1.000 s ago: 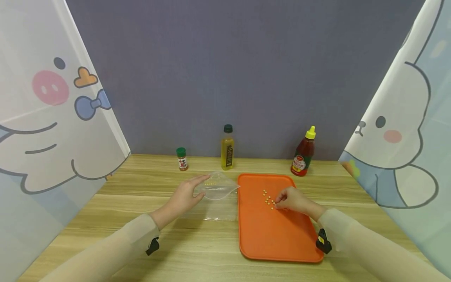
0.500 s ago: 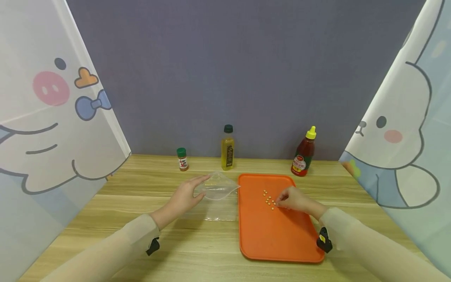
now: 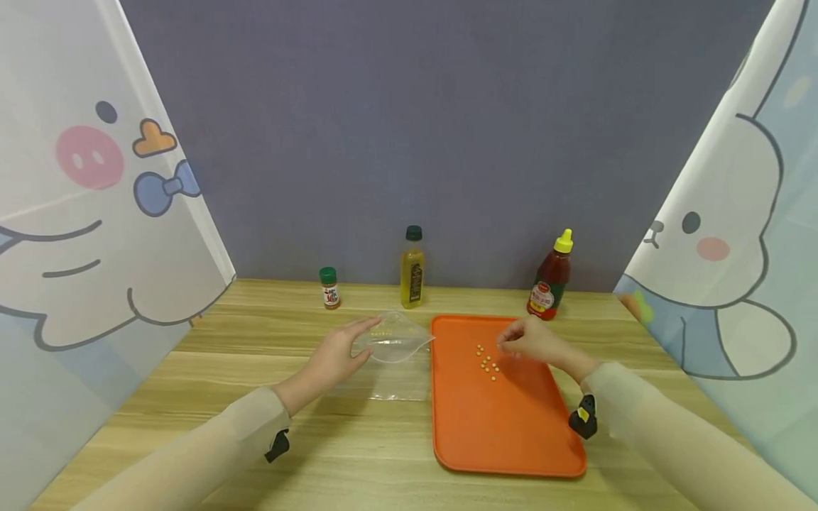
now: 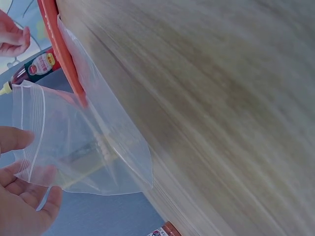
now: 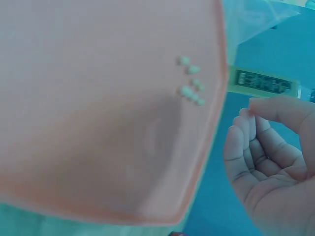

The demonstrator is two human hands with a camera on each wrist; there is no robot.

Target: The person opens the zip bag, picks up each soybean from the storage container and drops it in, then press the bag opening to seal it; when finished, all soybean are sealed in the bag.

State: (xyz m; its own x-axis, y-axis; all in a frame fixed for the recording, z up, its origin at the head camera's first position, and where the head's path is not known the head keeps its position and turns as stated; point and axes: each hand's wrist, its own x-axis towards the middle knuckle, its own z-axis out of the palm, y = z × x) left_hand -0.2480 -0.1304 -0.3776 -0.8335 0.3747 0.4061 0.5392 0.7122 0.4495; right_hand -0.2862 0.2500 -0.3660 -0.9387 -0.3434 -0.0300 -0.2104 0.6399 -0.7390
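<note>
Toward the far edge of the orange tray [image 3: 492, 433], approx. midway across, sit loose pale-yellow bits [image 3: 483, 366], just L of the R hand's [image 3: 537, 343] fingertips & a touch nearer the person. R hand hovers over tray, thumb + index tips pressed together; can't tell if a bit is pinched between. L hand [image 3: 337, 353] grips a clear zip bag [image 3: 399, 344] by its mouth, thumb on one side, fingers on the other, mouth gaping; a few more bits show inside. Bag's on the desk [image 3: 345, 461], beside tray's L edge, w/ its mouth's R corner right at the rim. Along desk's far edge: green-capped spice jar [image 3: 330, 289] on L, oil bottle [image 3: 412, 277] approx. ctr., yellow-capped sauce bottle [image 3: 548, 284] upright beyond tray's far R corner. Grey panel [image 3: 409, 128] behind.
</note>
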